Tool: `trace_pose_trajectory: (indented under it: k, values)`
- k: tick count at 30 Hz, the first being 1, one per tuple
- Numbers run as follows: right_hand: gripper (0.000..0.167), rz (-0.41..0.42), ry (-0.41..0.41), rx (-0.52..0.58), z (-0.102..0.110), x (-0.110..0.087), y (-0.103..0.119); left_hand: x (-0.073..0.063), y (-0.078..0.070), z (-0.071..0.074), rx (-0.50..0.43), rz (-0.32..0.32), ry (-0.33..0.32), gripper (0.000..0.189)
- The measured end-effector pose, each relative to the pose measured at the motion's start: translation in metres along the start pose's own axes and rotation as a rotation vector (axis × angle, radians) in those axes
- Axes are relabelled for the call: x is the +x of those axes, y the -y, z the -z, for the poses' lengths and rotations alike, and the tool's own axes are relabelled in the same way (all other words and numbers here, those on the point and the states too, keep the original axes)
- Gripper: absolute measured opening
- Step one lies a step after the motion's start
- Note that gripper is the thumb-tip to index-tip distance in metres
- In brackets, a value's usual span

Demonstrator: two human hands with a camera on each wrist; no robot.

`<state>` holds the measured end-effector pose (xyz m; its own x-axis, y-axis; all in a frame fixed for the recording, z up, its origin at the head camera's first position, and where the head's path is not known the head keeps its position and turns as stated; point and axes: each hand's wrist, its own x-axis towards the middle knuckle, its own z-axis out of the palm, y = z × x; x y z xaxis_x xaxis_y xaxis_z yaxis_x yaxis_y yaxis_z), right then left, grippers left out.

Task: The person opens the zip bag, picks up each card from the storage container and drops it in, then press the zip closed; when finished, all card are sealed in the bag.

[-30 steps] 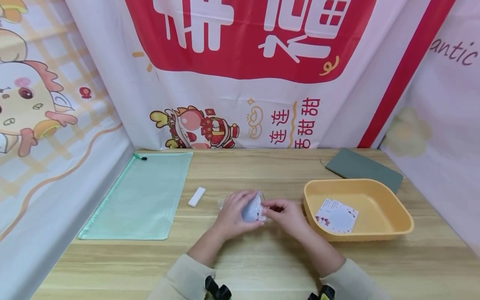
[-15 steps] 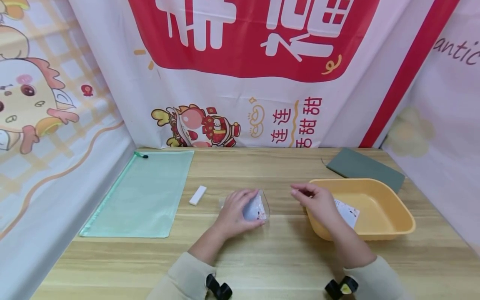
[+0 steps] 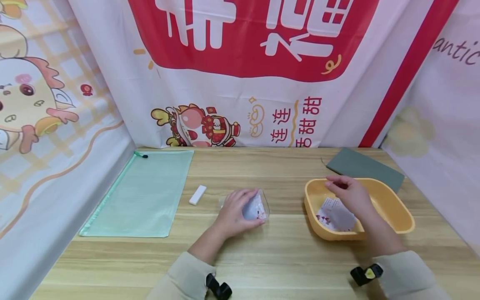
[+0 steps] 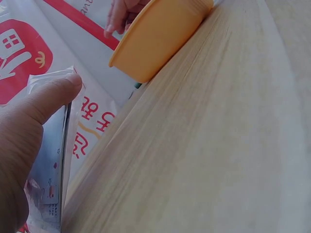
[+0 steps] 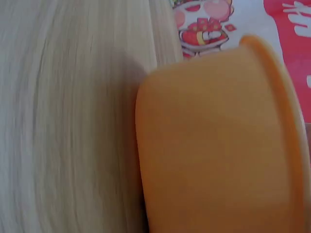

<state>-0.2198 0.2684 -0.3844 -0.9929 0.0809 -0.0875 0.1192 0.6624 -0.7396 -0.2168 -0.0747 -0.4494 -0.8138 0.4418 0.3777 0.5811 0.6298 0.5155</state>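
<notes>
My left hand (image 3: 234, 211) grips a clear plastic pouch (image 3: 265, 204) with pale printed cards (image 3: 256, 208) inside, its open end facing right. In the left wrist view, the thumb lies along the crinkled edge of the pouch (image 4: 48, 77), and the cards (image 4: 47, 165) show through. My right hand (image 3: 348, 193) hovers over the yellow plastic basin (image 3: 390, 212), fingers bent loosely, with nothing visible in them. Below that hand, several small printed cards (image 3: 333, 214) lie in the basin, partly in its shadow. The right wrist view shows mostly the basin's outer wall (image 5: 214, 141).
A mint-green zip pouch (image 3: 138, 196) lies flat on the left of the wooden table (image 3: 270, 266). A white eraser-like block (image 3: 197, 195) rests between it and my left hand. Behind the basin is a dark green notebook (image 3: 363, 166). Printed cloths hang around the table.
My right hand has left the clear pouch and moved right to over the yellow basin. My left hand stays in place, holding the pouch.
</notes>
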Motion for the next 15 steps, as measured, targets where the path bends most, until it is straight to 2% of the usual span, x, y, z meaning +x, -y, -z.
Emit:
trace_pose_trajectory:
  k: [7, 10, 15]
  values:
    - [0.056, -0.001, 0.066, -0.1, 0.015, 0.008, -0.027, 0.0, 0.0, 0.0, 0.002, -0.011, -0.011, 0.084]
    - [0.054, -0.004, 0.12, -0.146, 0.02, 0.012, -0.038, 0.0, 0.0, 0.0, 0.001, -0.009, -0.013, 0.084]
    - [0.066, -0.063, 0.223, -0.232, 0.026, 0.013, -0.05, 0.0, -0.001, 0.0, -0.003, -0.004, -0.011, 0.083]
